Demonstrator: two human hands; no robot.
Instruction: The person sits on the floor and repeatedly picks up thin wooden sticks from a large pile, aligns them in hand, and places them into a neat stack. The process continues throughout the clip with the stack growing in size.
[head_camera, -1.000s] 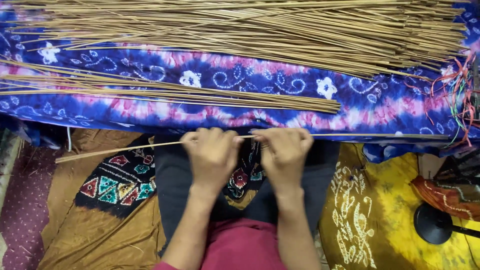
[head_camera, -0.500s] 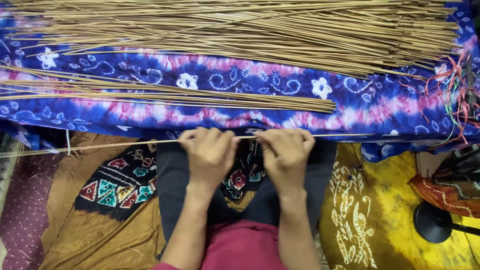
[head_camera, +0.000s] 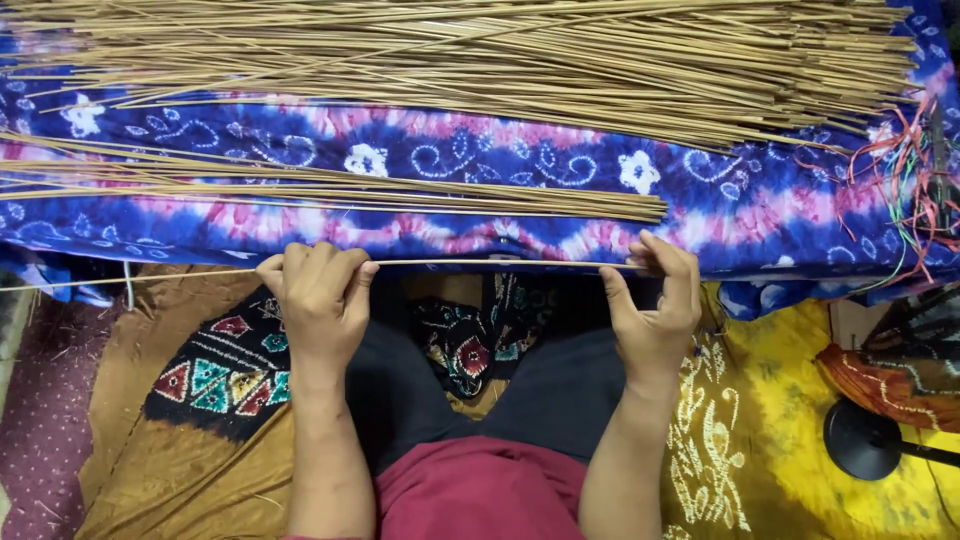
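1. A single thin stick (head_camera: 480, 264) runs level between the two hands, just before the near edge of the blue-and-pink patterned cloth (head_camera: 500, 160); its far end passes out beyond the left hand.
2. The left hand (head_camera: 318, 300) is curled over the stick, fingers folded down on it, knuckles up.
3. The right hand (head_camera: 655, 305) pinches the stick's near tip between thumb and fingertips, palm turned inward, the other fingers loosely bent.
4. The hands are well apart, so by my judgement the stick is being drawn out straight and checked; the next move likely calls for a steady pull with an even grip.
5. Both forearms rise from the lap, wrists straight.
6. Beyond the hands lie a small bundle of sticks (head_camera: 330, 185) and, farther, a large heap of sticks (head_camera: 480, 55).
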